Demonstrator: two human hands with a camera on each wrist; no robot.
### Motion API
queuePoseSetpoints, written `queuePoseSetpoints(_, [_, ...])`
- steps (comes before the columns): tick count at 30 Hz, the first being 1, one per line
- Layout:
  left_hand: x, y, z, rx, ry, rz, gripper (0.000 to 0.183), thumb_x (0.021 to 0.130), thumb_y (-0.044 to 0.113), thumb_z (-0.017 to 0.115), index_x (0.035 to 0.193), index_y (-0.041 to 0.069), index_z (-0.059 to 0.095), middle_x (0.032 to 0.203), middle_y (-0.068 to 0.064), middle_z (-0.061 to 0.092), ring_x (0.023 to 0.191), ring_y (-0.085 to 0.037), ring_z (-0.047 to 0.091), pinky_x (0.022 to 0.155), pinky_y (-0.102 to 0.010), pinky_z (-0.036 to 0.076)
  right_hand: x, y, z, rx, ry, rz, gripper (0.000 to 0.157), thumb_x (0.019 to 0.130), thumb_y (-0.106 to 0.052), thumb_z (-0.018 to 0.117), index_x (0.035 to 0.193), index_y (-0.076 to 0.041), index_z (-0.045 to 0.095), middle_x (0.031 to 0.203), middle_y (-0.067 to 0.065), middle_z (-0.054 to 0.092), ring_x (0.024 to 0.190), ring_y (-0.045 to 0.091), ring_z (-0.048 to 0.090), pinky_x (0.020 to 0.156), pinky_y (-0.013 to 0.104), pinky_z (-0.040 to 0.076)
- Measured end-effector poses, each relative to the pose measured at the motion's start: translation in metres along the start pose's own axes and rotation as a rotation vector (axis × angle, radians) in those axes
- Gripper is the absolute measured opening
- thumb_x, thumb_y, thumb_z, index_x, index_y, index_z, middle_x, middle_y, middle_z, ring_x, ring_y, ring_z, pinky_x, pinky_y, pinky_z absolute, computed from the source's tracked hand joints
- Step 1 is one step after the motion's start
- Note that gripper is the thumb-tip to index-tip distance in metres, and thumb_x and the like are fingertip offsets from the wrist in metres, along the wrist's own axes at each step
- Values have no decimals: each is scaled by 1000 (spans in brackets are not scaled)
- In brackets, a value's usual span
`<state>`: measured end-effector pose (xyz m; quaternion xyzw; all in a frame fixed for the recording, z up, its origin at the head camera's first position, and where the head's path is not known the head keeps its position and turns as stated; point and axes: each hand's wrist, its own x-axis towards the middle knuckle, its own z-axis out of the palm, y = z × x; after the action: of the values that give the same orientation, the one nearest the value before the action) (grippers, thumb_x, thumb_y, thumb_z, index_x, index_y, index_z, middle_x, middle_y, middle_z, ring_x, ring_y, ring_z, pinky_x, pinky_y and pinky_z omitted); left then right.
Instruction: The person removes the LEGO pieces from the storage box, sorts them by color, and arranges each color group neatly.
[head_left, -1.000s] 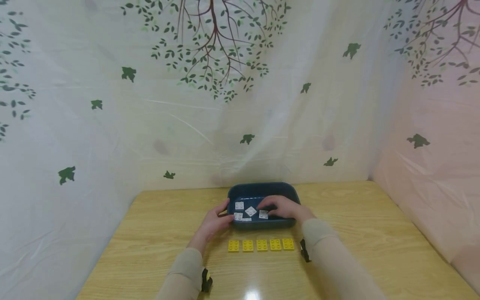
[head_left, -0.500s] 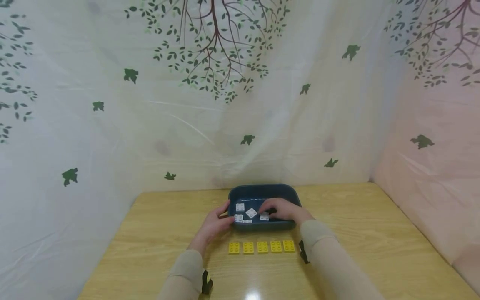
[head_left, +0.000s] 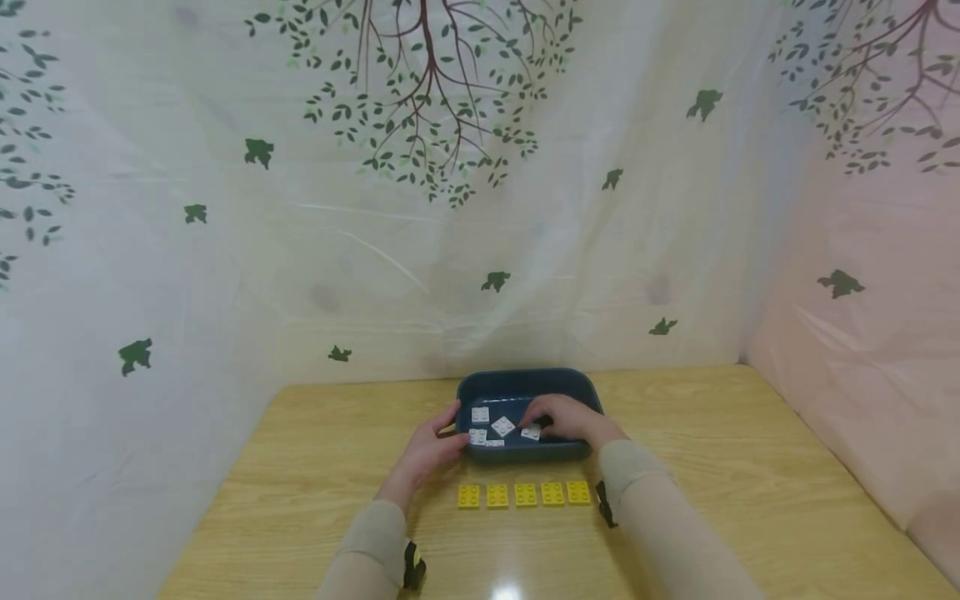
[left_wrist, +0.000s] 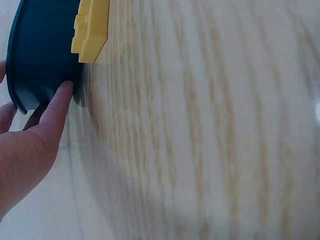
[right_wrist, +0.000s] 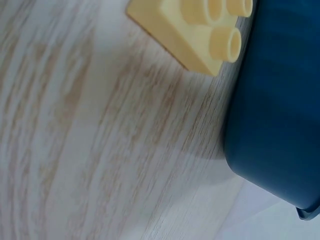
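A dark blue plastic tub (head_left: 525, 451) holds several white toy building bricks (head_left: 503, 426). My left hand (head_left: 427, 448) rests against the tub's left end, thumb and fingers spread at its front corner; in the left wrist view its straight thumb touches the outer wall. Inside the tub, my right hand (head_left: 564, 417) bends down from the right, its fingertips pinching a white brick (head_left: 531, 432), which lies tilted near the front wall. The right fingers cover part of that brick. The right wrist view shows the tub's outside but no fingers.
Several yellow bricks (head_left: 525, 495) lie in a row on the wooden table (head_left: 322, 467), just in front of the tub. Behind the table hangs a pale curtain (head_left: 405, 292) with a leaf print. A band with a dark device (head_left: 414, 565) sits on each sleeve.
The white brick at my right fingertips has turned slightly, from nearly square-on to a slant. My left hand stays in place on the tub. The head view has shifted a little.
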<state>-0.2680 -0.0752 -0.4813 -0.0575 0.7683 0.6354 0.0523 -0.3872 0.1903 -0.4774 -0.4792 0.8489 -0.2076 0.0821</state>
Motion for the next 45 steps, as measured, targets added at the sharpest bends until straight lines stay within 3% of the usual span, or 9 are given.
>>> queuePoseSetpoints(9, [-5, 3, 0, -10, -7, -18, 69, 93, 12, 68, 154, 19, 37, 160, -17, 27, 131, -40, 45, 98, -47, 50, -1, -5, 2, -44, 21, 61, 33, 81, 5, 74, 109, -13, 76, 111, 1, 69, 110, 24, 60, 101, 46, 46])
queuePoseSetpoints(19, [-8, 3, 0, -6, -11, -17, 68, 93, 12, 68, 154, 20, 38, 160, -17, 27, 132, -39, 44, 98, -46, 50, -4, -11, 4, -42, 72, 188, 24, 80, 1, 78, 100, -13, 75, 106, 2, 69, 105, 23, 61, 99, 45, 48])
queuePoseSetpoints(29, [-11, 4, 0, 7, -7, -27, 68, 93, 13, 69, 153, 22, 39, 160, -16, 27, 132, -37, 45, 100, -46, 49, -13, -22, -2, -92, 146, 192, 22, 79, -8, 82, 100, -10, 74, 102, 3, 68, 100, 22, 62, 95, 43, 49])
queuePoseSetpoints(36, [-13, 5, -1, 21, -11, -22, 67, 94, 13, 68, 154, 22, 38, 160, -16, 28, 132, -38, 45, 99, -47, 49, -21, -29, -8, -42, 207, 237, 24, 82, -15, 81, 105, -12, 74, 104, 1, 68, 101, 21, 61, 95, 43, 50])
queuePoseSetpoints(45, [-13, 3, -2, 18, -8, -40, 67, 93, 14, 68, 153, 25, 40, 159, -13, 30, 133, -36, 44, 100, -46, 49, -36, -36, -9, -6, 290, 208, 25, 82, -18, 82, 105, -11, 74, 101, 1, 68, 92, 18, 60, 87, 40, 52])
